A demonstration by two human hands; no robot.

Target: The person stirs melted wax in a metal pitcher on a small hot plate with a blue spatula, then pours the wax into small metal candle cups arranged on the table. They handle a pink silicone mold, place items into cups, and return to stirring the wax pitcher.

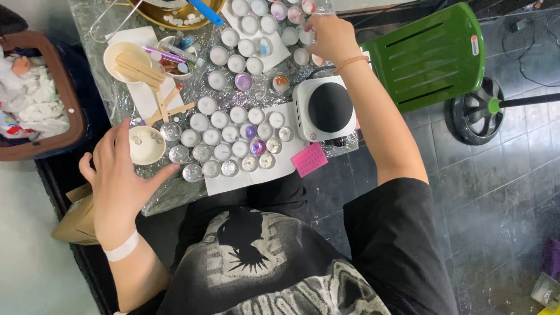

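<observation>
Looking straight down at a foil-covered tabletop (175,195) packed with little round tealight cups. The left hand (119,178) is wrapped loosely around the side of a small cream bowl (146,144) near the front left edge, fingers curved along its rim, thumb sticking out toward the candles; there are a couple of small metal bits sitting inside the bowl. A white band sits on that wrist.

The right hand (331,36) is stretched way out to the far side, fingers bunched down over a tealight cup (307,37) in the back cluster. I can't tell for sure whether it's actually pinching it or just touching, since the fingertips are hidden.

Between the two hands there's a big batch of tealights (224,137) on a sheet of white paper, mostly white wax, a few empty and shiny, a few purple or pinkish. Just right of them is a small white hot plate (325,109) with a black round top, and a pink sticky note (309,159) lies at the tabletop edge below it. Further back on the left: another bowl holding wooden sticks (139,68), a cup of pens, and a gold pan (175,14) with white chunks. A green plastic chair (431,55) stands on the right, and a brown bin (41,93) of crumpled tissue on the left.
</observation>
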